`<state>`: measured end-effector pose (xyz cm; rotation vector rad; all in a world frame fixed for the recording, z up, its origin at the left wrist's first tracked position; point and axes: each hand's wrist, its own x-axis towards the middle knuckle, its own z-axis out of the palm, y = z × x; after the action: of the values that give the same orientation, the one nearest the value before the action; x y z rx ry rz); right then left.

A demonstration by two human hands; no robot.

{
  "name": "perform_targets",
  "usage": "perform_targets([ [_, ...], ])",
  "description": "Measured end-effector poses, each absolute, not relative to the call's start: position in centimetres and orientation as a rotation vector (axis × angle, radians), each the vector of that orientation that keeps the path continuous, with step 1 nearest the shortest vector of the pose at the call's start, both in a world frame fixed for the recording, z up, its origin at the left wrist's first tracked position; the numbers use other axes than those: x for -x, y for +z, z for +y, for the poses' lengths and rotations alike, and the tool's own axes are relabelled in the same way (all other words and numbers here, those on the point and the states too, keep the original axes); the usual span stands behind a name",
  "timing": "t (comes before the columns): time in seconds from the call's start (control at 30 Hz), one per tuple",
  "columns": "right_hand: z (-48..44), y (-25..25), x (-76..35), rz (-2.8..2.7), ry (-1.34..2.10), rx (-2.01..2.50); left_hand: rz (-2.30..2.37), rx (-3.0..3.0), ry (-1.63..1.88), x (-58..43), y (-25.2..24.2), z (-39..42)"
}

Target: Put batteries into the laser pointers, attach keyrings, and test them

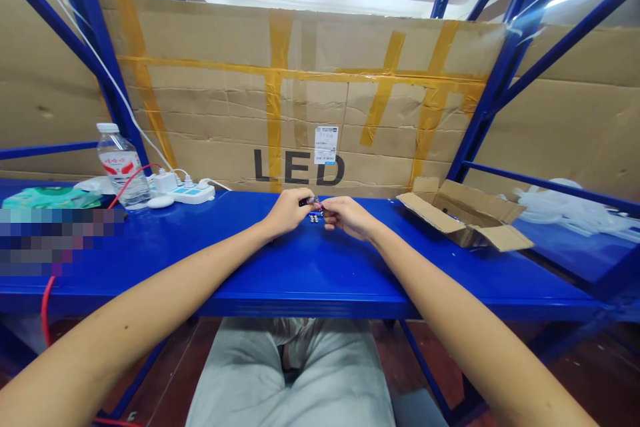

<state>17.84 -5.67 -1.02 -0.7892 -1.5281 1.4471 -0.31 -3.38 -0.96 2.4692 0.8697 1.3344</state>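
My left hand (291,211) is closed on a small dark object (306,201) above the far part of the blue table (320,273). Close beside it, my right hand (347,216) has its thumb and fingers pinched at the right end of the same small piece; what its fingertips hold is too small to name. Several tiny shiny metal parts (314,218) show just below and between the hands.
An open cardboard box (463,213) stands at the right. On the left are a water bottle (123,167), a white power strip (193,194), a green packet (50,197) and a red cable (46,307). A large cardboard sheet (225,107) rises behind the table.
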Motion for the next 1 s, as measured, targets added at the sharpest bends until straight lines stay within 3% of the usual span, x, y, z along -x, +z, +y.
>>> perform_targets([
  [0.13,-5.2,-1.3,-17.8,-1.621,1.28,0.871,0.862,-2.476,1.307,0.1,-1.4,-2.9],
  [0.43,-4.3,-1.3,-18.2,-2.081,0.344,1.161,0.959,-2.356,1.117,-0.5,-2.3,-3.3],
  [1.0,-5.9,-0.7,-17.9,-2.388,-0.417,1.46,1.036,-2.353,1.159,-0.8,-1.9,-3.6],
])
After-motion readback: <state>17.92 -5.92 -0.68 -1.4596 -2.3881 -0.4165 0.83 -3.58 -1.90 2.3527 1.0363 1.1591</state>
